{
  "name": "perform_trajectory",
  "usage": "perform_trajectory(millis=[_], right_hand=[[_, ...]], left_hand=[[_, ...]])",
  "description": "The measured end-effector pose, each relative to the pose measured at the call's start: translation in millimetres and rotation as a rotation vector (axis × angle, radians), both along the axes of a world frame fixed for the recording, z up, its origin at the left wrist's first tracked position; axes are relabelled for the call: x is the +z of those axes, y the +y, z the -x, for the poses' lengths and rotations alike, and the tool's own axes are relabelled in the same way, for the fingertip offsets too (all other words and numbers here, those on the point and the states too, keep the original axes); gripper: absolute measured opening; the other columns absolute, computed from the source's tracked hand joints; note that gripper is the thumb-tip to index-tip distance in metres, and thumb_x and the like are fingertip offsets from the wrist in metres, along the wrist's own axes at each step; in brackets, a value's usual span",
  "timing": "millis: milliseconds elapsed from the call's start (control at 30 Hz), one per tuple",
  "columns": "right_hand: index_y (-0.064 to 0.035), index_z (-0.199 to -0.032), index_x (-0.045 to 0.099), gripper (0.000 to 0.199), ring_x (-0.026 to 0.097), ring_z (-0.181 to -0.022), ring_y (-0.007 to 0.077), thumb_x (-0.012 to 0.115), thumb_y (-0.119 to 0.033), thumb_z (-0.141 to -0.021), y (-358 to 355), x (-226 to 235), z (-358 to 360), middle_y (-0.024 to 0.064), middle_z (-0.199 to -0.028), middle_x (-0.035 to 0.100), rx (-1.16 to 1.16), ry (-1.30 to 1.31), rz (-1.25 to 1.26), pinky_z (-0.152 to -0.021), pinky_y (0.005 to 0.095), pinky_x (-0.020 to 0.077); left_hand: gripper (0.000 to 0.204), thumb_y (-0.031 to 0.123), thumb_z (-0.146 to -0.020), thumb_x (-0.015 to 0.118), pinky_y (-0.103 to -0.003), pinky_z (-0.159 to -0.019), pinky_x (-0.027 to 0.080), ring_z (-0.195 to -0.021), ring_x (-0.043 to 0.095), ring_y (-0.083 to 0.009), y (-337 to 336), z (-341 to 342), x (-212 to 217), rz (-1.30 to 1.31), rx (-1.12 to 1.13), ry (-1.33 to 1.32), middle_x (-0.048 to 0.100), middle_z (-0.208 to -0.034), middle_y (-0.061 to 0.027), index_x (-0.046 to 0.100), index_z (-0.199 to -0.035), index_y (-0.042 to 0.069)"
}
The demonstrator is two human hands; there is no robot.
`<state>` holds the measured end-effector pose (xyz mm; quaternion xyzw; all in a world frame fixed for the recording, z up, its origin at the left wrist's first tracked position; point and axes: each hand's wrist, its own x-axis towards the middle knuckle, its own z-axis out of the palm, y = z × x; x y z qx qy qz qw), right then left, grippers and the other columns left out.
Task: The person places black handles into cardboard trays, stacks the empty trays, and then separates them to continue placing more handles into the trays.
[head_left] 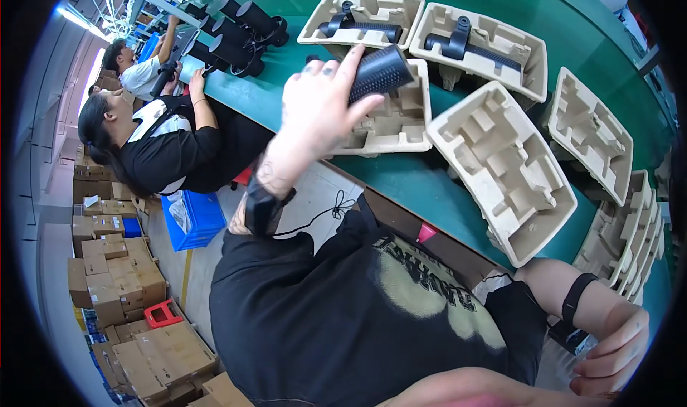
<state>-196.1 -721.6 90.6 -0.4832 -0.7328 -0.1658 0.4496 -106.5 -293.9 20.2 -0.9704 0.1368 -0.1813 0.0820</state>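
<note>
My left hand [322, 95] is gripping a black cylinder with a dimpled, mesh-like side [383, 73], index finger along its top and thumb below. It hangs above a beige moulded-pulp tray [424, 120], hiding part of it. Behind it, two more pulp trays, a left one [411, 10] and a right one [494, 24], each hold a black cylinder with a bracket [476, 49]. Just right of the held cylinder lies a tray with bare compartments [515, 171]. At the lower right, beyond the table edge, my right hand [615, 353] has curled fingers; what they hold, if anything, is hidden.
Another pulp tray [590, 138] leans at the right, near a nested stack of trays [619, 242]. Several black cylinders [232, 35] stand at the green table's [408, 185] far left, beside two co-workers. A blue bin [193, 221] and cardboard boxes [157, 360] are on the floor.
</note>
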Motion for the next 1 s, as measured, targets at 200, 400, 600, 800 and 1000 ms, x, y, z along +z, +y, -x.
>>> perform_trajectory(millis=[200,400,600,800,1000], right_hand=[[-0.017,-0.074,0.067,0.026,0.066,-0.074,0.0043,0.048,-0.006,-0.088,-6.0,-0.6,-2.1,-0.0091,-0.082,0.068,0.0,0.019,0.028,-0.072,0.0131,0.0476],[-0.0177,-0.074,0.066,0.026,0.066,-0.075,0.0041,0.048,-0.007,-0.088,-5.6,0.3,-1.7,-0.0103,-0.083,0.068,-0.024,0.01,0.066,-0.073,0.013,0.0474],[-0.0181,-0.073,0.066,0.025,0.066,-0.075,0.004,0.049,-0.008,-0.09,-6.2,1.6,-5.2,-0.01,-0.083,0.068,-0.042,0.025,0.106,-0.073,0.0132,0.0476],[-0.0186,-0.073,0.065,0.025,0.066,-0.075,0.004,0.049,-0.01,-0.091,-6.2,4.4,-7.3,-0.0097,-0.084,0.069,-0.058,0.051,0.131,-0.073,0.0133,0.0477],[-0.019,-0.073,0.065,0.026,0.066,-0.075,0.004,0.05,-0.012,-0.092,-8.0,4.2,-6.4,-0.0095,-0.084,0.069,-0.068,0.047,0.155,-0.074,0.0135,0.0478]], left_hand=[[0.067,0.032,-0.077,0.077,-0.039,-0.083,0.049,-0.096,0.06,-0.032,5.8,10.5,24.0,0.135,-0.059,0.036,0.064,-0.104,-0.0177,0.051,-0.132,0.005],[0.072,0.031,-0.071,0.077,-0.04,-0.092,0.047,-0.106,0.06,-0.0301,15.5,18.9,62.3,0.288,-0.363,-0.364,0.065,-0.115,-0.0101,0.049,-0.134,0.01],[0.043,0.015,-0.076,0.074,-0.049,-0.106,0.038,-0.117,0.057,-0.0349,12.3,3.7,83.6,-0.009,-0.761,-0.119,0.061,-0.126,-0.0143,0.06,-0.116,0.009],[0.054,0.008,-0.075,0.067,-0.048,-0.107,0.038,-0.123,0.054,-0.0284,22.2,2.4,43.2,-0.264,-0.79,0.177,0.058,-0.131,-0.0078,0.054,-0.126,0.015],[0.056,0.009,-0.079,0.065,-0.046,-0.1,0.044,-0.114,0.059,-0.0322,30.8,-5.2,47.5,0.236,-0.522,0.426,0.054,-0.133,-0.0144,0.047,-0.132,0.011]])
